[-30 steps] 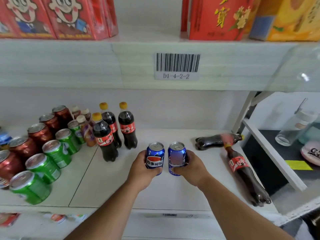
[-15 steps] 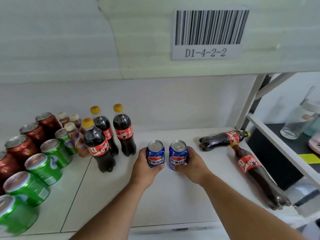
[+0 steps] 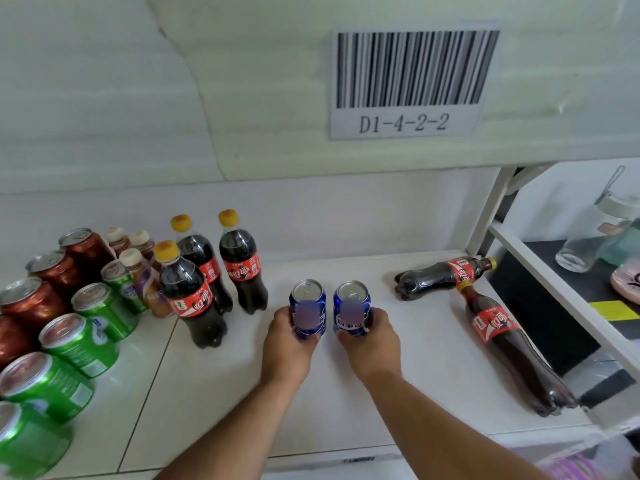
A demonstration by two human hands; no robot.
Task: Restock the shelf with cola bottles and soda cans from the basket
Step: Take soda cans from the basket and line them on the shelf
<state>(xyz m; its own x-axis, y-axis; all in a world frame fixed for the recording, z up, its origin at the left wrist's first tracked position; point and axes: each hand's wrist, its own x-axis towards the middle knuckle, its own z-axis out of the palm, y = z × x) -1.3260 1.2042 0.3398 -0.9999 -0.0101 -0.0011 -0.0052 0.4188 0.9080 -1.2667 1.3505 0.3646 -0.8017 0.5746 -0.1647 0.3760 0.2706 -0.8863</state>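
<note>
Two blue soda cans stand upright side by side on the white shelf (image 3: 415,358). My left hand (image 3: 289,344) is wrapped around the left blue can (image 3: 307,301), and my right hand (image 3: 372,341) grips the right blue can (image 3: 351,299). To their left stand three upright cola bottles (image 3: 190,299) with yellow caps and red labels. Two more cola bottles lie on their sides at the right: a short one (image 3: 440,277) toward the back and a long one (image 3: 505,344) along the shelf's right edge. The basket is not in view.
Rows of green cans (image 3: 81,344) and dark red cans (image 3: 33,303) fill the shelf's left part, with small white-capped bottles (image 3: 143,271) behind. A barcode label (image 3: 412,81) is on the shelf edge above. A white frame post (image 3: 488,209) bounds the right side; a jar (image 3: 595,233) stands beyond.
The view has moved closer to the shelf and tilted down. Both hands still hold the two blue cans, now a little deeper on the shelf.
</note>
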